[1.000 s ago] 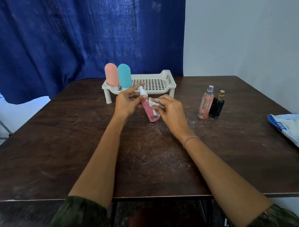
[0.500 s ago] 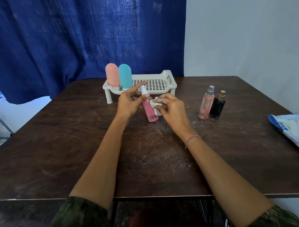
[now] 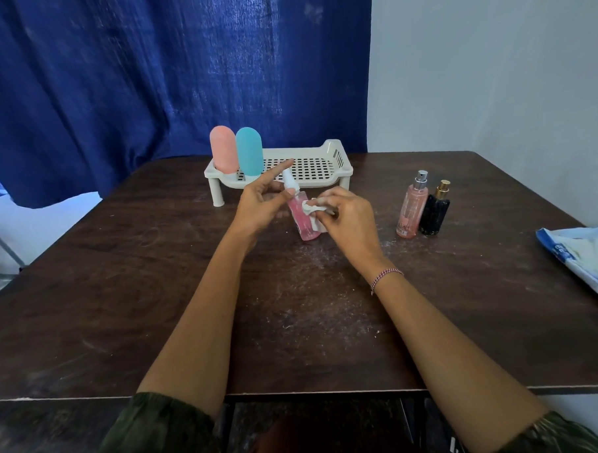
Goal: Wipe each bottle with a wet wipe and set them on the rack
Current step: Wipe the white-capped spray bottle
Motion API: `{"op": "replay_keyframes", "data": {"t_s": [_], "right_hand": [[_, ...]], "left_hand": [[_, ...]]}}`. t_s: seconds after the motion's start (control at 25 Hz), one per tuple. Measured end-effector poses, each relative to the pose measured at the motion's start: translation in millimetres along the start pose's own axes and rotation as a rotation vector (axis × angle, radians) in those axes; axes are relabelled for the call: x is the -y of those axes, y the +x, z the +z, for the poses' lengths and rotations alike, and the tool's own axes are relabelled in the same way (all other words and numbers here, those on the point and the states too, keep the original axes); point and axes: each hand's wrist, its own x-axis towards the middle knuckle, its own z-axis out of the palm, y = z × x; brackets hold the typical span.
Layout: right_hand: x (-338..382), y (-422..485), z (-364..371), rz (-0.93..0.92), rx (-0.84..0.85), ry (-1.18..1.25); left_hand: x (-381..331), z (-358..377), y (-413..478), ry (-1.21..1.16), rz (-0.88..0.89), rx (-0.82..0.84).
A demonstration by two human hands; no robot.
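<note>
1. The table (image 3: pixel 122 302) carries everything. I see white dust and scratches on its dark top.
2. The rack (image 3: pixel 335 152) stands at the far side of the table. Most of its grid is free.
3. A blue and white pack (image 3: pixel 587 258), probably the wipes, lies at the right edge, well apart from the work.
4. My left hand (image 3: pixel 261 209) pinches the pink spray bottle (image 3: pixel 302 222) near its white cap, with the index finger stretched out. The bottle is tilted, in front of the rack.
5. My right hand (image 3: pixel 350 217) has curled fingers and pinches the wet wipe (image 3: pixel 312 208) against the side of this bottle.
6. A pink rounded bottle (image 3: pixel 223 149) and a teal rounded bottle (image 3: pixel 249 151) stand upright at the left end of the rack, side by side. I judge these two as done.
7. A peach perfume bottle (image 3: pixel 411 209) and a black perfume bottle (image 3: pixel 434 213) wait on the table at the right, touching or nearly. So I count two finished, one in wiping, two left.
</note>
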Motion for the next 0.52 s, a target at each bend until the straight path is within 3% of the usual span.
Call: {"op": "replay_keyframes", "data": {"t_s": [0.2,0.44,0.52], "right_hand": [[3.3,0.2,3.6,-0.004,-0.04,0.078],[5.5,-3.7,6.9,-0.102,0.122,-0.003],[4.3,-3.0,5.8,-0.078,0.1,-0.016]], "left_hand": [[-2.2,3.6,-1.3,0.031,0.049,0.048],[1.4,1.8,-0.5,0.037,0.047,-0.035],[1.8,1.8,0.2,0.061,0.05,-0.062]]}}
